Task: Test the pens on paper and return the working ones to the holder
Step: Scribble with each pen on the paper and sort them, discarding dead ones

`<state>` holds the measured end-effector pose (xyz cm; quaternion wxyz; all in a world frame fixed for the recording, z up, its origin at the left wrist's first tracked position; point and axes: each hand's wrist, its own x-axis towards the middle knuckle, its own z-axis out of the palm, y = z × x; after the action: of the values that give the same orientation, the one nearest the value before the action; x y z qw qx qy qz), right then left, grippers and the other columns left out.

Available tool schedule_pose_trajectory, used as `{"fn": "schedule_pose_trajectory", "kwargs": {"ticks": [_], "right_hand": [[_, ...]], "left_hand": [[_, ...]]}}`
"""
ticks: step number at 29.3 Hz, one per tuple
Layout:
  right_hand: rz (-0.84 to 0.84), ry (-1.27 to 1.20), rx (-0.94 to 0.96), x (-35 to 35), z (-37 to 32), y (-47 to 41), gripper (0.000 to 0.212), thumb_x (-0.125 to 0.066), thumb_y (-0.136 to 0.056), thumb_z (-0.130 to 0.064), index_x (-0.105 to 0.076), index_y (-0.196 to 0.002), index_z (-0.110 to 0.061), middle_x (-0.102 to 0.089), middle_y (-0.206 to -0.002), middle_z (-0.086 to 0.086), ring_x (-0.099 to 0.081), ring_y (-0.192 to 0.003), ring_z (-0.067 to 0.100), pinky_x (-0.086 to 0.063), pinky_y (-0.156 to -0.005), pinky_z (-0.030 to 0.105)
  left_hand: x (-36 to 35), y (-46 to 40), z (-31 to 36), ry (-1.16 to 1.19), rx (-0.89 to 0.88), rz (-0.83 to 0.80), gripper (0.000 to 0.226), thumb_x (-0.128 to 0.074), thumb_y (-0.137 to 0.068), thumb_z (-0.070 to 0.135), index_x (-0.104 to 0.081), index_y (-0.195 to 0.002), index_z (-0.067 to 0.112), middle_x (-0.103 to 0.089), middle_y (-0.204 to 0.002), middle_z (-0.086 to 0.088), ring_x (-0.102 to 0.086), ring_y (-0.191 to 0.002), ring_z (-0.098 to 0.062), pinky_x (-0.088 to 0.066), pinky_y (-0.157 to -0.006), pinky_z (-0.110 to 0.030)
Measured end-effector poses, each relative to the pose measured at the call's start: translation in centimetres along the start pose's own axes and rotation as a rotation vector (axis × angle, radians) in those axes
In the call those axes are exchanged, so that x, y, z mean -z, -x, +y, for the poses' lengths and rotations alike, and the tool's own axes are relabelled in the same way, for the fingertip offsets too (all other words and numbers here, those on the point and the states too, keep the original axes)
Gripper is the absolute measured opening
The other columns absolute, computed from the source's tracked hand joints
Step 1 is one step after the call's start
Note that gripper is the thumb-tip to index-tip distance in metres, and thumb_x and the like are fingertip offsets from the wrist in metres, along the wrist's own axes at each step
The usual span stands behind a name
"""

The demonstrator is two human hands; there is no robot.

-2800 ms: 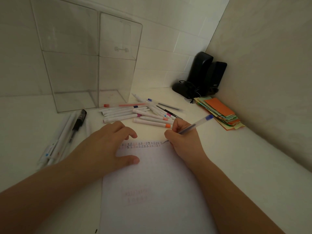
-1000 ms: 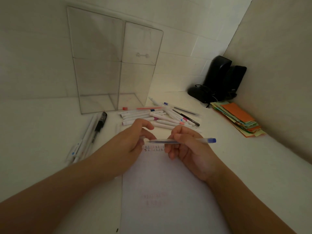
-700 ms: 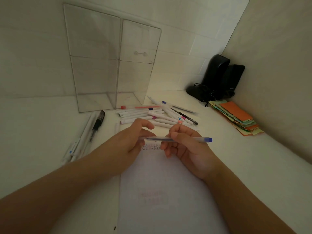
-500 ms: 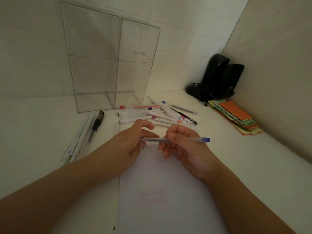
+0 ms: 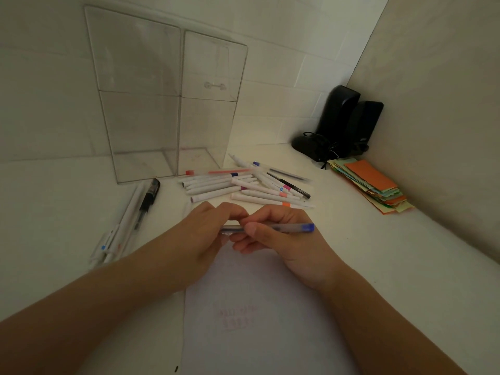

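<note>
Above the white paper (image 5: pixel 265 301) I hold a clear pen with a blue end (image 5: pixel 286 227) level. My right hand (image 5: pixel 284 239) grips its barrel. My left hand (image 5: pixel 208 231) pinches its left tip; whether a cap is in those fingers is hidden. Faint test marks show low on the paper. A pile of white markers and pens (image 5: pixel 243 186) lies just beyond my hands. The clear plastic holder (image 5: pixel 167 104) stands behind the pile, and I see no pens inside it.
A few pens, one of them black (image 5: pixel 147 203), lie at the left of the paper. Black speakers (image 5: pixel 341 123) stand in the far right corner, with a stack of coloured paper slips (image 5: pixel 373 185) before them. A wall runs along the right.
My right hand stopped writing, lifted the pen off the paper and turned it level. My left hand left the sheet and closed on the pen's left tip.
</note>
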<state>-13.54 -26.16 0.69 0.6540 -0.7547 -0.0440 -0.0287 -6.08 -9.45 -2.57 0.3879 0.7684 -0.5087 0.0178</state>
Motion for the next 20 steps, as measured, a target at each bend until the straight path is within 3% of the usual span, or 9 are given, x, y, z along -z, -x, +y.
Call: {"fn": "schedule_pose_trajectory", "kwargs": {"ticks": [6,8,12,15,18,20], "right_hand": [[-0.004,-0.013,0.024,-0.1,0.0,0.1,0.009,-0.056,-0.083,-0.009,-0.065,-0.085,-0.008,-0.073,-0.079,0.003,-0.07,-0.074,0.021,-0.057,-0.068,0.028],[-0.002,-0.023,0.027,-0.1,0.0,0.1,0.009,-0.056,-0.083,-0.008,-0.065,-0.084,-0.008,-0.073,-0.079,0.004,-0.07,-0.074,0.021,-0.057,-0.068,0.028],[-0.001,-0.042,0.017,0.1,-0.1,0.0,0.01,-0.057,-0.081,-0.012,-0.066,-0.084,-0.009,-0.073,-0.08,0.006,-0.07,-0.074,0.023,-0.057,-0.068,0.029],[0.039,-0.055,0.017,0.4,-0.2,-0.2,0.016,-0.061,-0.075,-0.018,-0.066,-0.088,-0.011,-0.071,-0.074,0.008,-0.066,-0.065,0.02,-0.055,-0.063,0.026],[0.273,-0.079,0.019,1.9,-0.2,-0.6,0.023,-0.066,-0.071,-0.023,-0.064,-0.093,-0.015,-0.067,-0.066,0.002,-0.057,-0.057,0.012,-0.049,-0.057,0.023],[0.53,0.065,0.002,3.2,0.3,-0.9,0.011,-0.065,-0.079,-0.022,-0.064,-0.09,-0.019,-0.065,-0.064,-0.007,-0.055,-0.057,0.005,-0.047,-0.059,0.021]], "left_hand": [[0.2,0.0,0.0,0.042,-0.009,0.003,0.037,-0.038,-0.084,0.027,-0.037,-0.118,0.04,-0.051,-0.109,0.017,-0.045,-0.1,0.0,-0.037,-0.089,-0.017],[0.3,0.1,0.1,0.069,-0.003,0.002,0.039,-0.039,-0.084,0.024,-0.037,-0.12,0.04,-0.052,-0.113,0.014,-0.046,-0.105,-0.003,-0.037,-0.091,-0.016],[0.2,-0.1,0.5,0.043,0.004,-0.007,0.041,-0.04,-0.081,0.027,-0.035,-0.119,0.042,-0.052,-0.116,0.015,-0.045,-0.108,-0.002,-0.034,-0.093,-0.012],[0.1,-0.3,0.7,-0.052,0.034,0.047,0.038,-0.033,-0.081,0.043,-0.042,-0.117,0.037,-0.06,-0.108,0.012,-0.052,-0.099,-0.004,-0.041,-0.086,-0.019],[0.7,0.0,0.8,-0.206,0.118,0.131,0.043,-0.027,-0.085,0.048,-0.044,-0.122,0.036,-0.064,-0.092,0.009,-0.058,-0.089,-0.014,-0.046,-0.079,-0.032],[1.2,0.2,0.6,-0.249,0.174,0.174,0.038,-0.033,-0.092,0.035,-0.033,-0.129,0.043,-0.063,-0.093,0.007,-0.056,-0.087,-0.014,-0.043,-0.076,-0.029]]}}
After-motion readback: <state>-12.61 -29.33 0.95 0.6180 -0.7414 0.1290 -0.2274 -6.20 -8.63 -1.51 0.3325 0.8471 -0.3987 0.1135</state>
